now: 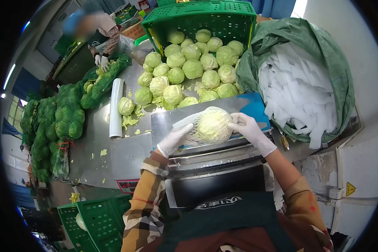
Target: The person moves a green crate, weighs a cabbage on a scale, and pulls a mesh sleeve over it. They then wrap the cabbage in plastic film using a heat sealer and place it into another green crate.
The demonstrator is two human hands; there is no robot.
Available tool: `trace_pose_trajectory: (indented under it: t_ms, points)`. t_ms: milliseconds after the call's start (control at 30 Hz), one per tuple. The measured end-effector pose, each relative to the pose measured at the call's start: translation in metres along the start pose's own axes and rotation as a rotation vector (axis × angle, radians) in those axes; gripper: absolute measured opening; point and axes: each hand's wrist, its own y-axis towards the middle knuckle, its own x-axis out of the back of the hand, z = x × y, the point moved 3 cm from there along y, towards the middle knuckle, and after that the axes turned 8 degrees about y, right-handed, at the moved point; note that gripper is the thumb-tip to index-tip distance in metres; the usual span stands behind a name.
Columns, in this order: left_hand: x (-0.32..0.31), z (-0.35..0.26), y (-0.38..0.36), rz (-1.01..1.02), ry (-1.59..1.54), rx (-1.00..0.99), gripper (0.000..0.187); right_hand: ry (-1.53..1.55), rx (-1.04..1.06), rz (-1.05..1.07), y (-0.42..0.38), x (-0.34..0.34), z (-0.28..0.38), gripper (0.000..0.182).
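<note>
A pale green cabbage (216, 124) sits inside a white mesh sleeve (192, 133), held just above the metal surface in front of me. My left hand (175, 140), in a white glove, is closed around the loose left end of the sleeve. On the other side my gloved right hand (248, 131) pinches the sleeve at the cabbage's right edge. Beyond both hands lies a heap of bare cabbages (192, 68), spilling from a tipped green crate (201, 17). One loose cabbage (126, 106) rests farther left.
To the right, a green woven sack (344, 84) holds many white sleeves (296, 84). A plastic film roll (116, 109) lies left of the cabbages. Filled green net bags (67, 113) line the left side. Another person (103, 31) works there. A green crate (98, 222) stands lower left.
</note>
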Motion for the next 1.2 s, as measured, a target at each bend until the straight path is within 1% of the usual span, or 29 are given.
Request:
trace_pose_trajectory:
  t_ms: [67,133,167,233,267,300,333,400,467,533,567,600,633,667,700,733,767,800,833,867,900,933,1000,1033,1067,1100,1133,1167,1200]
  points:
    - [-0.002,-0.01,-0.002,0.008,0.057,-0.033,0.051,-0.031,0.005,-0.003,0.002,0.001,0.0,0.031]
    - [0.0,-0.01,-0.002,0.034,0.158,-0.092,0.054,0.001,0.009,-0.052,0.005,0.001,-0.002,0.02]
    - [-0.001,-0.009,-0.003,0.033,0.158,-0.09,0.054,0.002,0.007,-0.051,0.005,-0.001,-0.003,0.02]
    - [-0.005,-0.01,-0.007,0.013,0.24,-0.123,0.056,0.13,0.061,-0.168,0.006,-0.001,-0.003,0.017]
    - [-0.007,-0.01,-0.009,0.013,0.239,-0.122,0.056,0.185,0.03,-0.181,0.005,0.001,-0.004,0.017]
    - [-0.008,-0.006,-0.012,-0.035,0.176,-0.045,0.056,0.183,0.029,-0.18,0.006,0.004,-0.006,0.017]
    - [-0.009,-0.003,-0.015,-0.082,0.111,0.032,0.057,0.13,0.015,-0.166,0.008,0.007,-0.009,0.019]
    - [-0.003,0.005,-0.009,-0.077,0.158,-0.004,0.056,0.073,-0.001,-0.151,0.008,0.012,-0.007,0.022]
    - [-0.003,0.002,-0.013,-0.07,0.207,-0.044,0.055,-0.128,-0.019,-0.122,0.006,0.018,0.001,0.028]
    - [0.001,-0.006,-0.035,-0.2,0.343,0.229,0.05,-0.206,-0.032,-0.123,-0.005,0.032,0.014,0.031]
    - [0.009,-0.006,-0.044,-0.2,0.343,0.227,0.05,-0.279,-0.047,-0.124,-0.011,0.042,0.017,0.033]
    - [0.022,-0.009,-0.057,-0.228,0.56,0.152,0.049,-0.301,0.052,-0.12,-0.019,0.054,0.02,0.044]
    - [0.031,-0.011,-0.069,-0.255,0.777,0.073,0.049,-0.301,0.055,-0.12,-0.032,0.065,0.022,0.044]
    - [0.034,-0.01,-0.084,-0.256,0.779,0.072,0.049,-0.69,0.203,-0.06,-0.049,0.068,0.036,0.049]
    - [0.031,-0.016,-0.101,-0.269,1.279,-0.082,0.05,-1.078,0.352,0.005,-0.063,0.069,0.046,0.054]
    - [0.026,-0.019,-0.114,-0.274,1.775,-0.248,0.052,-1.078,0.354,0.009,-0.073,0.075,0.05,0.054]
    - [0.028,-0.018,-0.12,-0.278,1.774,-0.245,0.052,-1.389,0.459,0.207,-0.083,0.074,0.05,0.055]
    - [0.026,-0.012,-0.123,-0.095,1.953,-0.272,0.054,-1.693,0.563,0.417,-0.09,0.071,0.047,0.057]
    - [0.024,-0.004,-0.127,0.099,2.123,-0.296,0.057,-1.693,0.566,0.421,-0.092,0.069,0.048,0.057]
    - [0.026,0.004,-0.125,0.172,2.142,-0.331,0.053,-1.791,0.531,0.517,-0.093,0.066,0.047,0.055]
    - [0.03,0.01,-0.12,0.168,2.142,-0.33,0.053,-1.888,0.494,0.613,-0.094,0.065,0.045,0.053]
    - [0.031,0.018,-0.113,0.189,2.157,-0.374,0.052,-1.807,0.668,0.588,-0.09,0.064,0.042,0.055]
    - [0.03,0.029,-0.102,0.169,2.132,-0.475,0.048,-1.847,0.663,0.627,-0.083,0.062,0.032,0.053]
    - [0.03,0.033,-0.098,0.159,2.133,-0.472,0.048,-1.886,0.657,0.66,-0.079,0.061,0.026,0.051]
    - [0.028,0.034,-0.094,0.155,2.134,-0.358,0.046,-1.887,0.665,0.665,-0.078,0.065,0.017,0.051]
    - [0.023,0.035,-0.092,0.148,2.13,-0.246,0.044,-1.765,0.697,0.571,-0.08,0.072,0.014,0.045]
    - [0.019,0.033,-0.092,0.033,2.11,-0.175,0.035,-1.642,0.725,0.481,-0.083,0.081,0.01,0.039]
    - [0.024,0.038,-0.095,0.019,2.107,-0.177,0.035,-1.561,0.633,0.338,-0.086,0.072,0.013,0.023]
    - [0.03,0.041,-0.103,-0.167,1.869,-0.315,0.031,-1.357,0.624,0.232,-0.089,0.072,0.008,0.02]
